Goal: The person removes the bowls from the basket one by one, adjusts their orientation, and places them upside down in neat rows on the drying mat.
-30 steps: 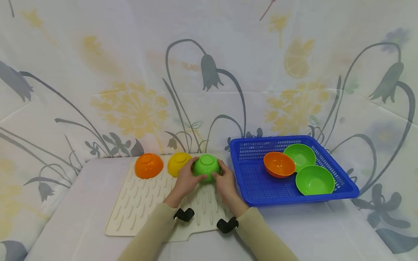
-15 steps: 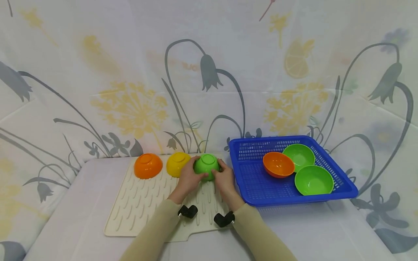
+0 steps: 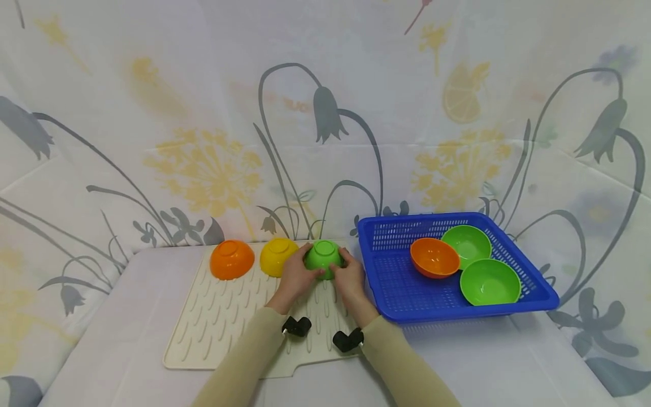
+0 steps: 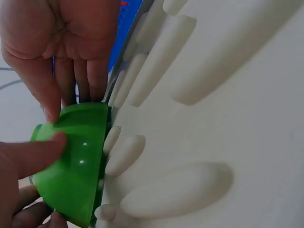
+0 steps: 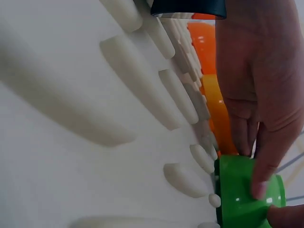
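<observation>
An upside-down green bowl sits at the back of the cream drying mat, its rim against the ridges. My left hand grips its left side, thumb on the near wall and fingers round the back. On the opposite side my right hand holds it the same way; in the left wrist view the right hand shows above the bowl. To the left stand an upturned yellow bowl and an upturned orange bowl, neither in a hand.
A blue slotted basket stands right of the mat. Inside lie an orange bowl and two green bowls, one at the back and one in front, all mouth up. Behind hangs a flower-print cloth.
The green bowl has shifted slightly to the right on the mat with both hands on it. My left forearm has followed rightward; my right thumb has moved inward on the bowl.
</observation>
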Tool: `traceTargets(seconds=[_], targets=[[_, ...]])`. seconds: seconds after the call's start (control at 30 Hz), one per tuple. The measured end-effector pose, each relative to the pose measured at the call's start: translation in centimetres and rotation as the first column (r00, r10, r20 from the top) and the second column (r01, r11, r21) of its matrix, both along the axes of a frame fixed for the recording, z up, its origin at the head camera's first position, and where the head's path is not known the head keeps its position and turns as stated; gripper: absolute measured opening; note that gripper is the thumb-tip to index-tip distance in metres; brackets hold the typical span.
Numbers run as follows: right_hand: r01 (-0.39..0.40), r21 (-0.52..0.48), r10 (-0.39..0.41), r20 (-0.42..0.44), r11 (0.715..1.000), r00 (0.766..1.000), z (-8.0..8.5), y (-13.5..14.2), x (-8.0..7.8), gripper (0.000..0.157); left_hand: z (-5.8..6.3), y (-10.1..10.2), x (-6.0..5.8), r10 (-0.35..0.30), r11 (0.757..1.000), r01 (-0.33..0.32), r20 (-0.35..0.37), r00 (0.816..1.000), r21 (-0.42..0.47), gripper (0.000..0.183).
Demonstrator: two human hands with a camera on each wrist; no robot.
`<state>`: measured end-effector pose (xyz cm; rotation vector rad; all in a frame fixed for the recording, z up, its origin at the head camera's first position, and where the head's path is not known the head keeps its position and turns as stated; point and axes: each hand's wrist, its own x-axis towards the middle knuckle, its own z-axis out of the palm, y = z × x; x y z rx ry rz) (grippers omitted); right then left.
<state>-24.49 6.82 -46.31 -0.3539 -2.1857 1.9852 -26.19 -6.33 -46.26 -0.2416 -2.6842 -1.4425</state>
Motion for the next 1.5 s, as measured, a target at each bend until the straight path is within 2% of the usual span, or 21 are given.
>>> traceTargets(seconds=[0.23,0.4,0.77,1.0,1.23,1.4,1.5], targets=[[0.006,0.043,-0.006,0.009,0.999,1.000,0.2,-0.1,0.3,0.054,0.6,0.3,0.0,0.017,0.999,-0.019,-0.029,0.999,-0.051,0.064],[0.026,0.074,-0.026,-0.003,0.997,1.000,0.5,-0.3,0.6,0.051,0.7,0.4,-0.2,0.028,0.998,-0.030,-0.021,0.999,-0.060,0.061],[0.020,0.037,-0.018,-0.042,0.999,0.999,1.8,-0.7,1.2,0.047,0.6,0.3,-0.2,0.013,0.996,-0.015,-0.033,0.999,-0.085,0.060],[-0.023,-0.046,0.019,-0.093,0.999,0.995,3.6,-1.4,2.4,0.046,0.8,0.2,-0.2,0.011,0.997,-0.013,-0.023,1.000,-0.071,0.058],[-0.094,-0.076,0.083,-0.145,0.993,0.986,5.4,-1.5,3.3,0.045,0.7,0.3,-0.2,0.008,0.997,-0.010,-0.036,0.999,-0.074,0.058],[-0.140,-0.056,0.125,-0.220,0.989,0.967,8.0,-0.8,3.8,0.045,0.4,0.3,-0.1,0.003,0.997,-0.008,-0.067,0.998,-0.083,0.059],[-0.145,-0.006,0.138,-0.252,0.989,0.958,9.9,0.3,3.9,0.044,0.3,0.4,0.1,-0.001,0.997,-0.005,-0.075,0.997,-0.075,0.061]])
